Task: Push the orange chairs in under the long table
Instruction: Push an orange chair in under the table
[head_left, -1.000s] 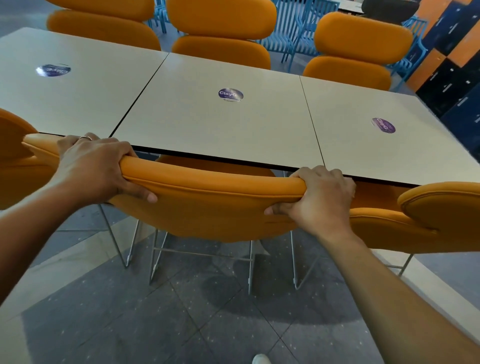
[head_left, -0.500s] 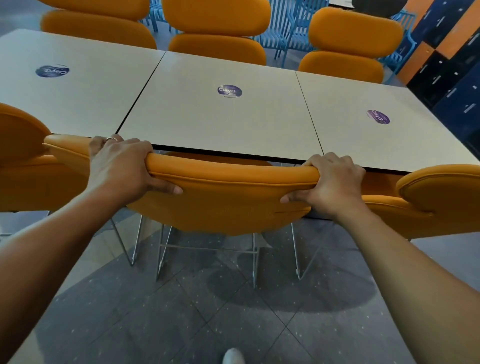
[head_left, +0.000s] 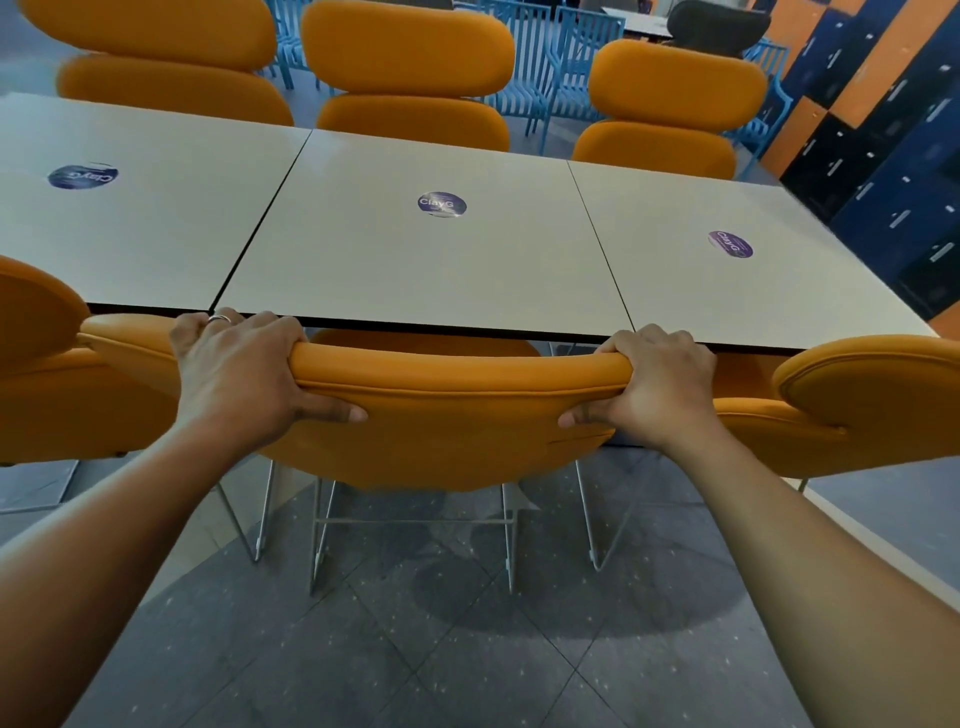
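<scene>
"Along the top roll of the backrest (head_left: 457, 415), how do the fingers sit?"

"On the left hand (head_left: 244, 374), the fingers (head_left: 265, 327) are curled over the far side of the roll and the thumb lies flat on the near face. A ring (head_left: 219, 318) shows on one finger. The right hand (head_left: 660, 384) mirrors it near the other end, with its fingers (head_left: 654, 338) hooked over and the thumb pointing inward. Both grip the padding and hold nothing else."

"What could go wrong from here?"

"The knuckles lie just beside the near edge of the long table (head_left: 415, 260). If the push goes on, I judge they could be pinched between roll and edge. The left neighbouring chair (head_left: 47, 374) and right neighbouring chair (head_left: 872, 395) flank it closely, so an uneven shove could skew the middle orange chair (head_left: 426, 452) into one of them. Its wire legs (head_left: 415, 519) could also snag on a joint in the floor tiles (head_left: 467, 649)."

"Where is the chair relative to the fingers?"

"Its top roll is inside both grips. The seat (head_left: 421, 343) lies beyond the fingers, already partly under the tabletop. The rest of the backrest hangs below them, on the person's side. Three far orange chairs (head_left: 410, 67) stand close against the opposite edge."
</scene>
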